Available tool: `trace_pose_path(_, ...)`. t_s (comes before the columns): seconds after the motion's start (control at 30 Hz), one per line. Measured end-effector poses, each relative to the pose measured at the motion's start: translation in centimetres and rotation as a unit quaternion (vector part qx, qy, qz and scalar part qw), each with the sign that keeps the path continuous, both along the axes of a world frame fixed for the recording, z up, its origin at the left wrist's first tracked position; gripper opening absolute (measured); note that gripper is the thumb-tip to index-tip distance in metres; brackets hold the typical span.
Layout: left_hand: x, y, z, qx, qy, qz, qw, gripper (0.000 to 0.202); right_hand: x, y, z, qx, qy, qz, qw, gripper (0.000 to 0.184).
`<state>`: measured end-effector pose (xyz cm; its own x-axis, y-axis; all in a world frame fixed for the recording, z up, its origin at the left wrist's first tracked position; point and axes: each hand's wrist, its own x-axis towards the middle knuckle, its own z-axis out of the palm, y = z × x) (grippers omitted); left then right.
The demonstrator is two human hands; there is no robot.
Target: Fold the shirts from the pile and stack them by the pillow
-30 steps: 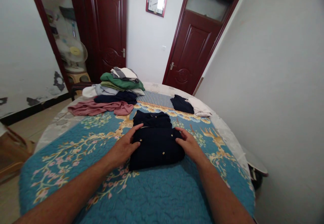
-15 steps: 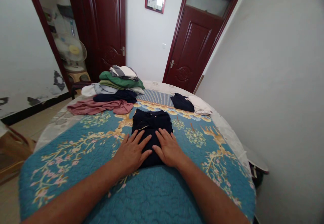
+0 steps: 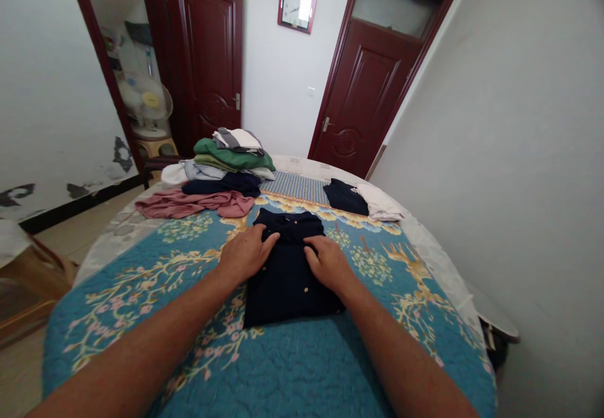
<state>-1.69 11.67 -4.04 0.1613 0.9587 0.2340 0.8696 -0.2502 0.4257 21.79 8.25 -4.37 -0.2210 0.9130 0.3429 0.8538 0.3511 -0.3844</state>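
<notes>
A folded dark navy garment (image 3: 287,279) with small light dots lies on the blue flowered quilt (image 3: 141,292) in front of me. My left hand (image 3: 245,253) rests on its upper left part, fingers curled onto the cloth near the collar. On the garment's upper right part lies my right hand (image 3: 328,262), fingers bent and pressing the fabric. Both hands sit side by side across the garment's middle, and neither lifts it.
A pile of unfolded clothes (image 3: 221,166) in green, white, navy and pink sits at the bed's far left. Two folded pieces, navy (image 3: 346,196) and white (image 3: 382,203), lie at the far right. Wall close on the right; doors and a fan (image 3: 146,100) beyond.
Both hands slid up the garment from its lower middle to its upper part and curled their fingers; earlier they lay flat, and before that at its two sides.
</notes>
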Motion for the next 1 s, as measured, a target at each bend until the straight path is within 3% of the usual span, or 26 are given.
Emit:
trace_pose_path(0.07, 0.4, 1.4, -0.3, -0.052, 0.017, 0.032, 0.998, 0.063, -0.5, 1.1, 0.5, 0.004, -0.030, -0.002, 1.000, 0.034)
trace_pose_path(0.17, 0.6, 2.8, -1.2, -0.077, 0.011, 0.019, 0.997, 0.046, -1.4, 1.7, 0.6, -0.017, -0.102, 0.006, 0.995, 0.033)
trace_pose_path(0.33, 0.1, 4.7, -2.3, -0.039, -0.137, -0.054, 0.988, 0.020, -1.3, 0.6, 0.7, -0.014, -0.112, 0.062, 0.992, 0.023)
trace_pose_path(0.4, 0.1, 5.4, -2.3, -0.077, -0.261, -0.041, 0.961, 0.020, -0.8, 0.0, 0.9, -0.009, -0.087, 0.108, 0.990, 0.020)
trace_pose_path(0.5, 0.6, 5.8, -2.2, -0.186, -0.429, 0.024, 0.884, 0.029, -0.3, -0.8, 0.9, -0.007, -0.040, 0.162, 0.986, 0.018)
trace_pose_path(0.57, 0.8, 5.7, -1.9, -0.226, -0.483, 0.044, 0.845, 0.035, -0.2, -1.0, 0.8, -0.007, -0.017, 0.186, 0.982, 0.018)
trace_pose_path(0.67, 0.9, 5.1, -1.4, -0.265, -0.524, 0.032, 0.809, 0.049, -0.4, -1.0, 0.5, -0.009, -0.003, 0.203, 0.979, 0.017)
trace_pose_path(0.73, 0.9, 4.5, -1.0, -0.272, -0.506, 0.019, 0.818, 0.070, -0.5, -0.9, 0.3, -0.014, -0.004, 0.206, 0.978, 0.017)
trace_pose_path(0.83, 1.0, 4.1, -0.8, -0.208, -0.410, 0.002, 0.888, 0.104, -0.5, -0.8, 0.1, -0.022, 0.003, 0.221, 0.975, 0.024)
trace_pose_path(0.9, 1.2, 4.2, -1.2, -0.162, -0.379, -0.021, 0.911, 0.100, -0.6, -0.8, 0.1, -0.027, 0.012, 0.229, 0.973, 0.029)
trace_pose_path(1.0, 1.5, 4.8, -2.1, -0.137, -0.441, -0.057, 0.885, 0.079, -0.9, -0.8, -0.1, -0.041, 0.018, 0.234, 0.971, 0.034)
